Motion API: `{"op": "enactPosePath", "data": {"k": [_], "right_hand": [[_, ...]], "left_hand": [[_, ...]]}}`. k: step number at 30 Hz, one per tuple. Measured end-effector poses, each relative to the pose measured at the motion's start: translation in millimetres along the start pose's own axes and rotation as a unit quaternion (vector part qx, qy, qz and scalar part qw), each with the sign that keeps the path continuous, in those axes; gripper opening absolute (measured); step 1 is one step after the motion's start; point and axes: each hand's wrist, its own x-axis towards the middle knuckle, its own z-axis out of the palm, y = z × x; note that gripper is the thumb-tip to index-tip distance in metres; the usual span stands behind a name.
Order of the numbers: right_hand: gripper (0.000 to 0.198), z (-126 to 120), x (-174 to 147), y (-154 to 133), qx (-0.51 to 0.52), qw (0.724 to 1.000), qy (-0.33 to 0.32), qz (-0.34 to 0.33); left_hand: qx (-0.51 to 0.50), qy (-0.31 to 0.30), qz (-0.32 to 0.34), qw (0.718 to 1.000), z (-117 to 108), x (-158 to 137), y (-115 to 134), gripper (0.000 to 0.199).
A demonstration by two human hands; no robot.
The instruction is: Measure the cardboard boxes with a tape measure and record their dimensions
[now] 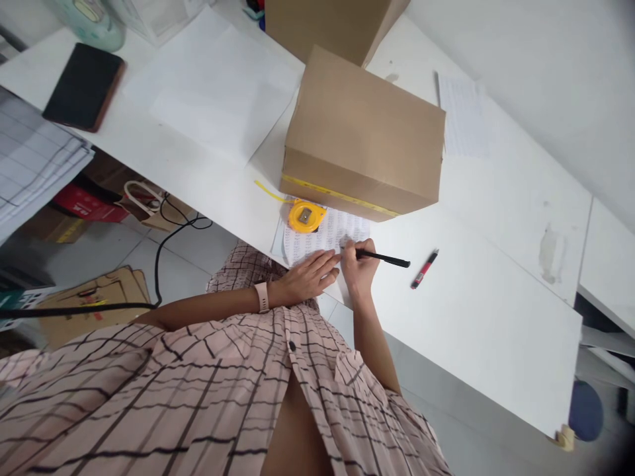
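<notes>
In the head view my right hand [360,268] grips a black pen [384,257], its tip down at a sheet of paper [327,233] covered in rows of small writing. My left hand [308,274] lies flat on the sheet's near edge, fingers stretched out and holding nothing. A yellow tape measure [305,215] rests on the sheet, with a short length of its blade [268,191] out to the left. Just behind stands a closed cardboard box [367,129] with a yellow strip along its lower front; it hides the far part of the sheet.
A red and black marker [424,269] lies right of my hand on the white table [476,264]. Another cardboard box [327,26] stands farther back. Blank paper sheets [213,86], a dark notebook [84,86] and a pale green bottle [92,23] are at the left. A black cable [157,264] hangs below.
</notes>
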Motion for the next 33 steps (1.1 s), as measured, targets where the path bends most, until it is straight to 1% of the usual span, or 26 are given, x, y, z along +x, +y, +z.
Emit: {"op": "enactPosePath", "data": {"k": [4, 8, 14, 19, 25, 29, 33], "right_hand": [[0.030, 0.1, 0.1, -0.2, -0.002, 1.000, -0.005, -0.006], [0.032, 0.3, -0.2, 0.7, -0.012, 1.000, -0.006, -0.006], [0.031, 0.3, 0.1, 1.1, -0.015, 1.000, -0.009, -0.006], [0.029, 0.2, 0.1, 1.0, -0.001, 1.000, 0.010, -0.001], [0.030, 0.2, 0.9, -1.4, -0.011, 1.000, 0.001, -0.002], [0.030, -0.2, 1.1, -1.3, -0.011, 1.000, -0.001, -0.006], [0.031, -0.8, 0.1, 1.0, -0.009, 1.000, -0.003, -0.004]], "left_hand": [[-0.007, -0.003, 0.000, 1.000, -1.3, 0.2, -0.1, 0.032], [-0.013, -0.021, -0.005, 1.000, -1.0, -0.2, -0.1, 0.033], [0.009, -0.031, -0.006, 0.999, -0.5, -0.2, 0.0, 0.030], [-0.014, -0.030, -0.004, 0.999, -2.4, 0.8, -0.5, 0.032], [-0.010, -0.011, 0.000, 1.000, -2.0, 0.6, -0.2, 0.033], [-0.013, -0.015, -0.002, 1.000, -1.1, 0.3, -0.1, 0.032], [-0.040, -0.023, -0.012, 0.999, -1.8, 0.2, -0.1, 0.032]]}}
